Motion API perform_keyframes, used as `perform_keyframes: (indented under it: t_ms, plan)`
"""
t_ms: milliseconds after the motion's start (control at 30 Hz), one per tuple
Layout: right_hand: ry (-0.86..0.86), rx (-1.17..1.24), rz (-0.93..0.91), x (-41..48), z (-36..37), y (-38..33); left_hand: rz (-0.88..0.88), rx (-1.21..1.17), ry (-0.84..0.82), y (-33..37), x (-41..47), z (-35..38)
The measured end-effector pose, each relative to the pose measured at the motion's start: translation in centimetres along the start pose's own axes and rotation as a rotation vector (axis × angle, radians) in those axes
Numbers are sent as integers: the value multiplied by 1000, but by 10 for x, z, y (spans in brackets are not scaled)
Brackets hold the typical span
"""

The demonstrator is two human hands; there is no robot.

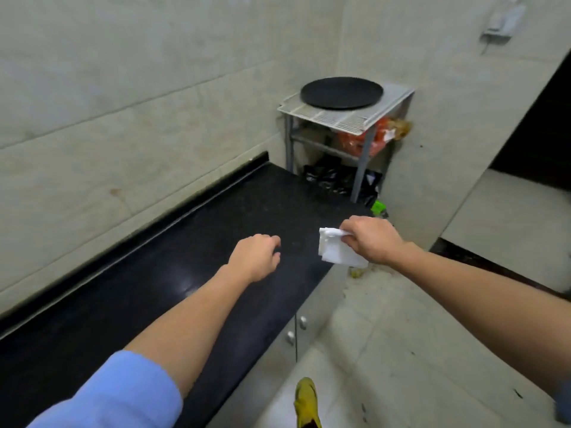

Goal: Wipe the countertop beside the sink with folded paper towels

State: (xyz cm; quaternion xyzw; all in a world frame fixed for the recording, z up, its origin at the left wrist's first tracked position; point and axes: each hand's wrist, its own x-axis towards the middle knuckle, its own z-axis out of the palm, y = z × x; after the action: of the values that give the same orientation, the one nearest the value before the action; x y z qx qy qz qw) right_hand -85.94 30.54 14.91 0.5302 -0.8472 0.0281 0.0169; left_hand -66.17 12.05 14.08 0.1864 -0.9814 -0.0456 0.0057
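Lower left of frame: blue sleeve (123,393), bare forearm stretched out over black table (139,288). Table running diag from bottom left to upper ctr, against tiled wall (123,103); glossy, faint specks on surface. Ctr of frame: left hand (255,257) over table, palm down, fingers loosely curled, holding nothing; contact w/ surface can't tell. Just right of it, not touching it: folded paper towels (335,250), white, pinched at top edge by right hand (370,239), hanging at table's front edge, partly over floor (401,335). Touching table or not, can't tell. Under table front: cabinet doors w/ two round knobs (302,322). Bottom ctr: yellow shoe (306,403) on floor. Upper ctr-right, past table end: metal rack (343,120) in corner, round black pan (341,92) on top grid, red packaging (361,140) on mid shelf, black bags (333,177) at bottom. Upper right corner: wall fixture (503,21) w/ cord, blurred.
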Motion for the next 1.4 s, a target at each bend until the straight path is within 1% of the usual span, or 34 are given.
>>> perform_keyframes:
  t_ms: [167, 267, 400, 567, 700, 833, 1000, 1067, 1200, 1267, 1400]
  plan:
    - [24, -31, 119, 30, -10, 86, 118, -2, 4, 29, 112, 3]
    - [16, -61, 175, 50, -24, 130, 170, -9, 0, 42, 176, -5]
    - [55, -92, 243, 78, -45, 184, 234, -17, 23, 60, 249, -21]
    - [47, -81, 290, 110, -48, 246, 270, -13, 37, 82, 327, -27]
    - [47, -81, 259, 149, -44, 301, 256, -24, 68, 97, 393, -31]
    - [99, -22, 176, 204, -46, 363, 190, -19, 143, 109, 464, -45]
    - [145, 45, 31, 281, -61, 435, 35, -47, 190, 118, 544, -61]
    - [154, 60, 2, 309, -69, 455, -26, -66, 206, 118, 567, -64]
    - [128, 49, -23, 369, -78, 481, -133, -85, 212, 106, 603, -64]
    - [154, 52, -33, 401, -81, 488, -195, -103, 215, 96, 622, -65]
    - [174, 65, -76, 466, -86, 494, -258, -82, 213, 74, 662, -65]
